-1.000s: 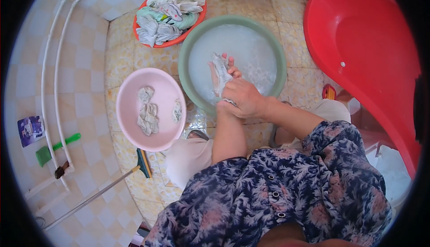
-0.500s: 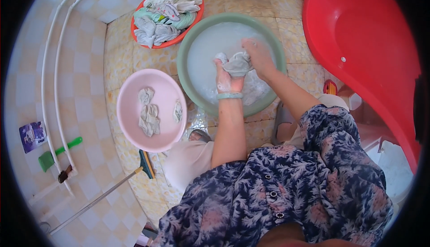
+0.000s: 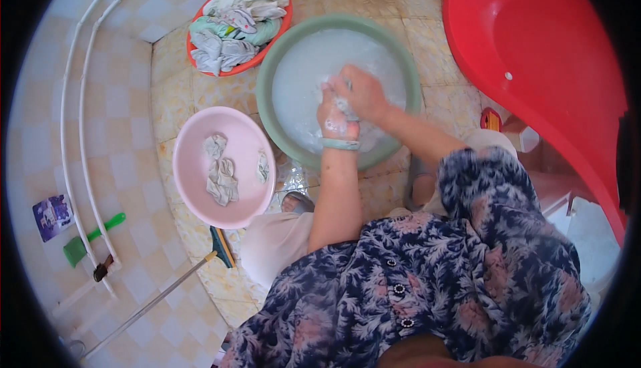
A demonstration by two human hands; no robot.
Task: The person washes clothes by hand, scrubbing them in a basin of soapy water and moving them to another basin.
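- We see our left hand (image 3: 336,119) and right hand (image 3: 360,91) pressed together over the green basin (image 3: 270,67), both with fingers curled tight around a small pale cloth (image 3: 346,106) bunched between them.
- The cloth sits at the middle of the soapy water, mostly hidden by our knuckles; only a grey-white scrap shows between the palms.
- A pale bangle (image 3: 340,144) rings our left wrist, just above the basin's near rim.
- Beside the basin's left edge stands the pink bowl (image 3: 193,188) with three wrung pieces lying in it, apart from one another.
- At the far left corner of the tiled floor (image 3: 167,94), the orange tub (image 3: 267,51) holds a heap of laundry.
- Compared with half a second ago, our right hand has come over the left and closed on the cloth, which showed more openly before; both hands remain at the basin's middle.
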